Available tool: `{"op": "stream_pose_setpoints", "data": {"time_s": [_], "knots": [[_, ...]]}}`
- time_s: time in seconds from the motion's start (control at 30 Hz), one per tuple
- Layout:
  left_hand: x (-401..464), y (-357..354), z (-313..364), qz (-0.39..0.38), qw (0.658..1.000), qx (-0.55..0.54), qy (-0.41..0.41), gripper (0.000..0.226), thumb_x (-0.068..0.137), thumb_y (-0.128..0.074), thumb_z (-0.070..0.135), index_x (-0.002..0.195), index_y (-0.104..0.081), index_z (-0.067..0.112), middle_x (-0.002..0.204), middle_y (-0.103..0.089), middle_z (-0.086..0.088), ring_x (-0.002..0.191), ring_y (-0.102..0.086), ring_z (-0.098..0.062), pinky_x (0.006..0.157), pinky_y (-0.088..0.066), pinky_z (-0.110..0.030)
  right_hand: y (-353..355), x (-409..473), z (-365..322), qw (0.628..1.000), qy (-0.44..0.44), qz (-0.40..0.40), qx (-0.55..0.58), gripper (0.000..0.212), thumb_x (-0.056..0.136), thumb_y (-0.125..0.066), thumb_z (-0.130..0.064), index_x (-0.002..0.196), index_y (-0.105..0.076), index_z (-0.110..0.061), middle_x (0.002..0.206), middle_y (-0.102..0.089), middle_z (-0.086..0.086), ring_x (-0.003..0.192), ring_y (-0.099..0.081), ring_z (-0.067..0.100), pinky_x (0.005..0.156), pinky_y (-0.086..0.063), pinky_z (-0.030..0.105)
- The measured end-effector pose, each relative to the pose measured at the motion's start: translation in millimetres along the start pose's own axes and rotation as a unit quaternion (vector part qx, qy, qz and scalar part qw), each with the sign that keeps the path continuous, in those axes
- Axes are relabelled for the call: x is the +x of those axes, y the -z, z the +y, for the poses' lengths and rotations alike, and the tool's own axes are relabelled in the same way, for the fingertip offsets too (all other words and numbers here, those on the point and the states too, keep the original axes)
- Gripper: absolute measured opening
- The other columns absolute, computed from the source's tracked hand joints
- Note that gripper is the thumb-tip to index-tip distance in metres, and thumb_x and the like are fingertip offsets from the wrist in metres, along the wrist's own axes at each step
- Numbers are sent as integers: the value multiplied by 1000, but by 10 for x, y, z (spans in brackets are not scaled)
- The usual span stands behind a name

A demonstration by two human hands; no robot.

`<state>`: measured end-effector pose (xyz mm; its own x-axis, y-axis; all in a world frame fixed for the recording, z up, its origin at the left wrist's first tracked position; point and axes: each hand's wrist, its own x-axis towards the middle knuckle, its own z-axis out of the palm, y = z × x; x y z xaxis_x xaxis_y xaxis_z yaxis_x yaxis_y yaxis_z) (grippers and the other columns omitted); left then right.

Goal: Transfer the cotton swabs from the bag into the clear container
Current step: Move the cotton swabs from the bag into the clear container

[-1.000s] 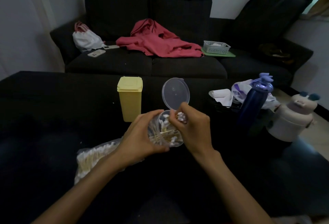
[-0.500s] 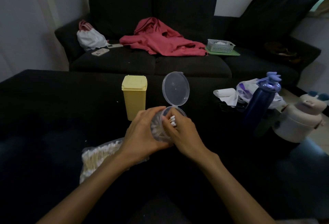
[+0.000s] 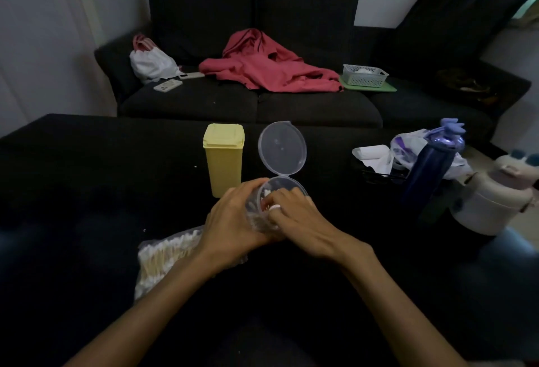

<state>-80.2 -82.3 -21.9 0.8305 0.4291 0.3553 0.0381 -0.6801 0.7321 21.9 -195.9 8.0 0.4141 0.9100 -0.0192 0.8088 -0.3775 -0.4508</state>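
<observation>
Pushed down since a second ago: the right hand (image 3: 300, 218), then lifted above the rim with a bunch of cotton swabs (image 3: 267, 193) pinched in it, now low at the mouth of the clear container (image 3: 269, 206), fingers curled inward over the rim. Whether those fingers still pinch swabs or have let go — cannot tell, the tips being hidden inside. Wrapped round the container's left wall, the left hand (image 3: 233, 221), gripping it steady as before. Lid (image 3: 282, 149) hinged back and standing upright at the far side, out of the way. Judged from this: one more bunch going in or just delivered, white tips showing inside, container partly filled only.

Plenty left to move — the bag (image 3: 166, 256) lying near-left on the dark surface, partly under the left forearm, still packed with swabs. Likely next: another reach to the bag, which the left arm now crosses.

Around, largest first: dark sofa (image 3: 250, 110) across the far side, red garment (image 3: 271, 69) heaped on it, white pouch (image 3: 151, 63) at its far-left end, grey basket (image 3: 364, 75) to the right. At the right of the surface, a pale jug (image 3: 493, 200), a dark blue bottle (image 3: 431, 168), crumpled plastic behind it. Just left of the lid and beyond the left hand, a yellow box (image 3: 224, 159), standing close but touching neither hand. Two phones (image 3: 167, 85) on the sofa seat.
</observation>
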Motion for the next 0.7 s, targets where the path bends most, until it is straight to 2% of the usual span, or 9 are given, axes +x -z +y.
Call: {"op": "stream_pose_setpoints", "data": {"time_s": [0.1,0.17,0.23,0.37,0.5,0.6,0.7], "knots": [[17,15,-14,11,1000,-14,-1,84,59,-87,36,131,-46,34,118,-53,16,114,-50,-5,98,-46,-33,62,-44,31,992,5,19,122,44,82,-50,-48,121,-49,-28,130,-45,-3,119,-43,12,103,-39,37],[25,23,-40,11,1000,-28,-3,85,55,-86,44,129,-46,37,119,-56,18,113,-52,-3,97,-48,-33,124,-78,58,979,29,34,199,47,82,-63,-43,125,-51,-29,124,-53,-8,109,-54,3,93,-48,27],[34,31,-78,17,999,-45,-1,88,51,-82,53,130,-47,37,121,-59,16,113,-55,-3,95,-51,-36,183,-102,66,972,45,56,224,41,85,-64,-39,124,-52,-34,122,-57,-11,106,-57,1,88,-51,22],[51,52,-132,37,998,-54,-9,93,50,-84,53,133,-44,38,124,-58,13,113,-57,-3,92,-53,-37,241,-140,13,976,60,129,167,30,91,-56,-32,121,-59,-34,109,-61,-18,100,-60,-2,86,-54,23],[59,55,-151,41,998,-51,-15,94,51,-82,57,134,-44,36,124,-58,13,112,-57,-5,91,-54,-37,171,-127,-9,982,84,142,86,19,91,-58,-27,104,-71,-25,101,-71,-11,93,-61,0,85,-52,26],[65,72,-143,54,996,-73,-12,92,50,-79,59,132,-45,35,123,-58,12,112,-57,-5,91,-53,-37,71,-83,3,975,113,189,-16,22,92,-56,-33,109,-69,-30,104,-70,-13,100,-56,2,94,-40,31],[75,100,-134,66,993,-98,-15,85,50,-80,54,127,-47,39,119,-60,16,109,-58,0,91,-54,-33,5,-55,-10,966,130,222,-40,25,92,-52,-38,111,-67,-32,107,-67,-14,104,-49,1,91,-32,24]]}}
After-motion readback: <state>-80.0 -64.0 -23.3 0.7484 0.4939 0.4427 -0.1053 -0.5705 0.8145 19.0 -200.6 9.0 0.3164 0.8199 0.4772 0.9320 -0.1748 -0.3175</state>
